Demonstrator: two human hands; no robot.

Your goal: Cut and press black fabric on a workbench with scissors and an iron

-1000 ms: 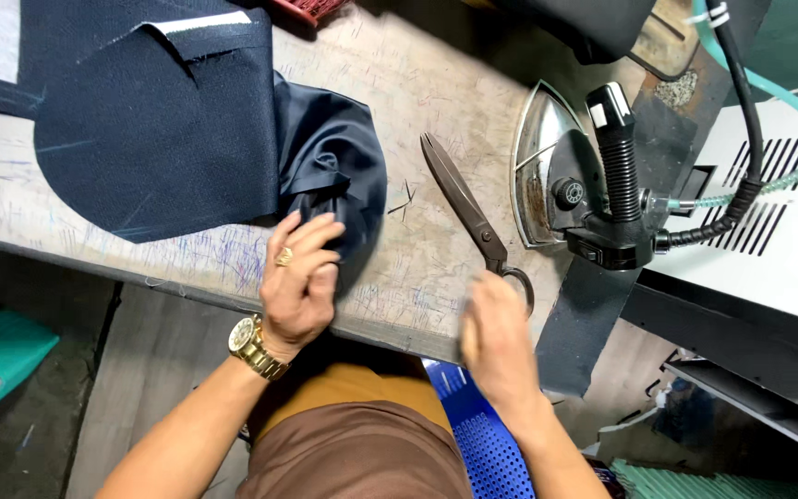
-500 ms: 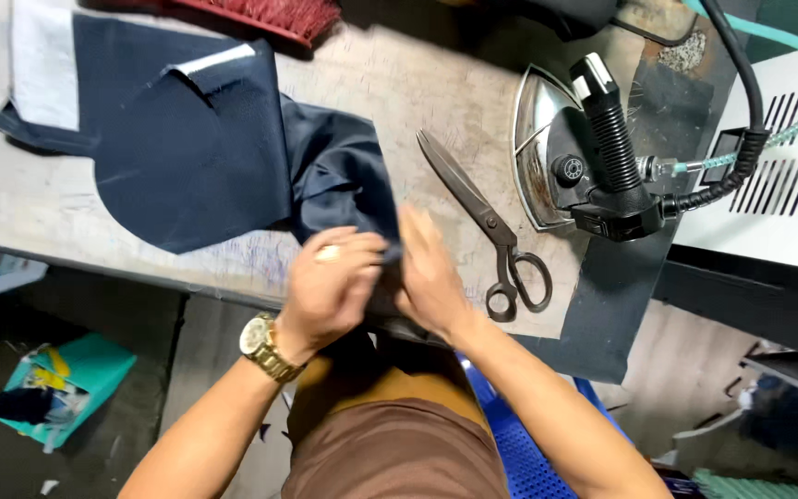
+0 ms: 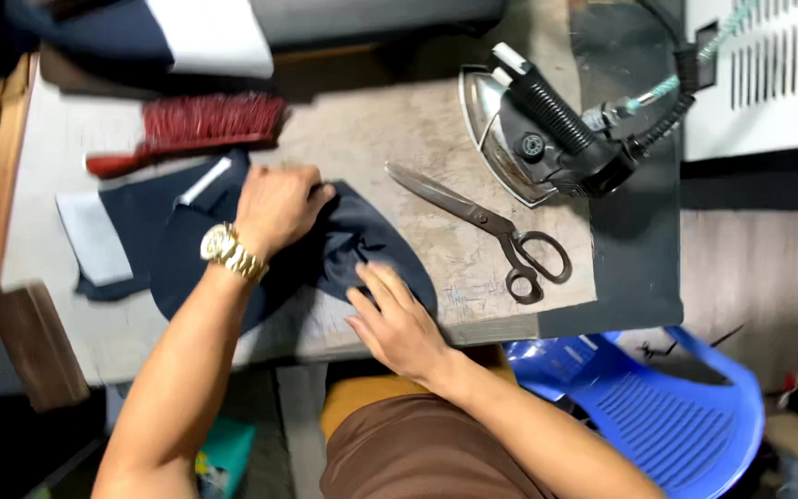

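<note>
A dark navy fabric piece [image 3: 168, 249] lies on the worn worktable [image 3: 371, 139], with a folded, bunched part [image 3: 367, 240] at its right. My left hand [image 3: 274, 208], a gold watch on its wrist, presses down on the top of the bunched part with bent fingers. My right hand [image 3: 394, 319] rests flat on the fabric's lower right edge near the table's front, fingers spread. Neither hand grips a tool. Large tailor's scissors [image 3: 487, 226] lie shut on the table, just right of the fabric.
A steam iron [image 3: 533, 139] with a black hose rests on a dark mat [image 3: 634, 240] at the right. A red-bristled brush [image 3: 191, 129] lies at the back left. A wooden block [image 3: 34, 342] sits at the left; a blue plastic chair [image 3: 676, 407] stands below right.
My right hand left the scissors and came onto the fabric. My left hand moved up from the table's front edge onto the bunched fold. The camera view shifted, showing the brush.
</note>
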